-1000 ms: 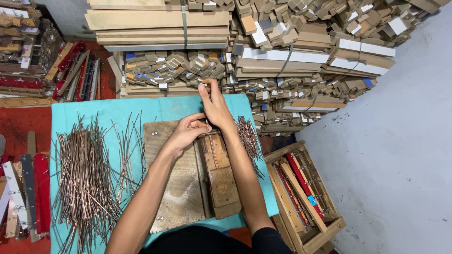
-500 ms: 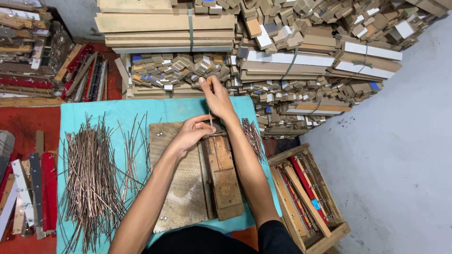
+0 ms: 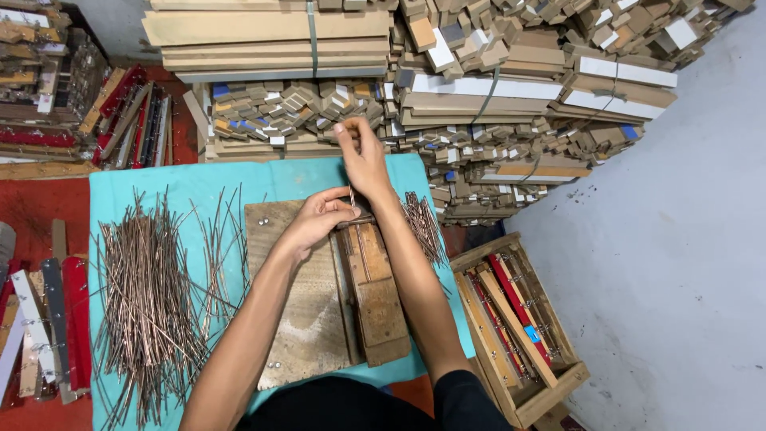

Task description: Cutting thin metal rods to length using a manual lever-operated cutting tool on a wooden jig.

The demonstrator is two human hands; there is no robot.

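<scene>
A worn wooden jig [image 3: 375,287] with a raised block lies on a wooden board [image 3: 303,319] over a teal cloth [image 3: 159,187]. My left hand [image 3: 319,219] pinches a thin metal rod [image 3: 351,195] at the jig's far end. My right hand [image 3: 361,156] reaches past it with fingers closed, at the rod's upper part. A big heap of thin copper-coloured rods [image 3: 148,295] lies to the left of the board. A smaller bunch of short rods [image 3: 423,223] rests right of my right forearm.
Stacks of wooden strips and blocks [image 3: 447,80] fill the back. A wooden crate [image 3: 515,319] with red and wood-coloured strips stands at the right on a grey floor [image 3: 670,263]. Red and white strips [image 3: 40,319] lie at the left edge.
My right hand has lifted slightly and drawn toward the rod at the jig's far end. My left hand stays at the same spot. The camera view shifted a little.
</scene>
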